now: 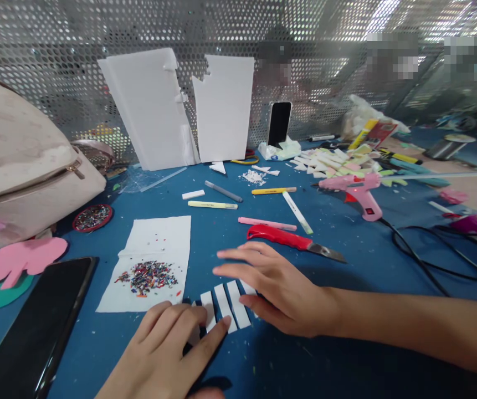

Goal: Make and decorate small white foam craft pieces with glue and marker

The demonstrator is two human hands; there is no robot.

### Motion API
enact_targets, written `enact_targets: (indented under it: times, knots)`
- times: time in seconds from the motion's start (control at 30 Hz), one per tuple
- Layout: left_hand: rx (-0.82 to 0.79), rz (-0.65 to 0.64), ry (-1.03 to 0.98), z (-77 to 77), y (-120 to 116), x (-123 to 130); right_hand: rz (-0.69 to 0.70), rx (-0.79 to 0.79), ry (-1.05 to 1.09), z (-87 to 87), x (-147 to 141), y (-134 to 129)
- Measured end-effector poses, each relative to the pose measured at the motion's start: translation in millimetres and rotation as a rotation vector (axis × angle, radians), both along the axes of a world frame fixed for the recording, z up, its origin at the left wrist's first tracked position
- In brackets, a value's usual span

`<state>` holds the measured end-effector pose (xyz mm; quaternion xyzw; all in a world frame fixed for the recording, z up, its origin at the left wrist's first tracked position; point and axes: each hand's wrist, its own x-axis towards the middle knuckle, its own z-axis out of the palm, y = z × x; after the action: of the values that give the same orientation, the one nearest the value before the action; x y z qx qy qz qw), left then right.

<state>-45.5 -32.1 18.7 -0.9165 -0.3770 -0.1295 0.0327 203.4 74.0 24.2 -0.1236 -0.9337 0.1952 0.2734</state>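
Note:
Several short white foam-like strips (222, 302) lie side by side on the blue table in front of me. My left hand (172, 341) rests over the left ones, fingers bent a little, with a fingertip touching the lower end of a strip. Above the right-hand strips is my right hand (282, 288), its fingers spread and partly covering the last strip. Both hands are open and grip nothing. Just beyond the right hand lies a red utility knife (282, 238) with its blade out. A white tissue (172, 233) bearing a heap of small coloured beads or glitter lies beyond the left hand.
Markers (267, 223) lie scattered mid-table. A pink glue gun (367, 194) with a black cord sits at the right, near a pile of pale strips (338, 162). White boards (225, 111) lean at the back. A phone (39, 327) and backpack (26, 160) stand left.

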Motion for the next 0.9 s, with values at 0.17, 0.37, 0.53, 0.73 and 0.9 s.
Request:
enact_targets:
  times: [0.17,0.37,0.53,0.73,0.9]
  knots:
    - [0.028,-0.031,0.044,0.7,2.3,-1.5,0.056,-0.033,0.063,3.1,0.6,-0.1]
    - [0.025,-0.017,0.033,3.4,2.4,0.1,-0.057,-0.073,0.057,2.9,0.0,-0.8]
    - [0.045,-0.021,0.028,3.2,2.4,0.6,0.0,-0.114,0.063,3.0,1.2,0.6]
    - [0.043,-0.011,0.024,1.5,2.7,0.2,0.166,-0.12,0.095,0.5,-0.9,4.3]
    - [0.091,0.002,0.05,-1.6,-0.8,0.3,0.271,-0.116,-0.01,-0.1,-2.1,3.9]
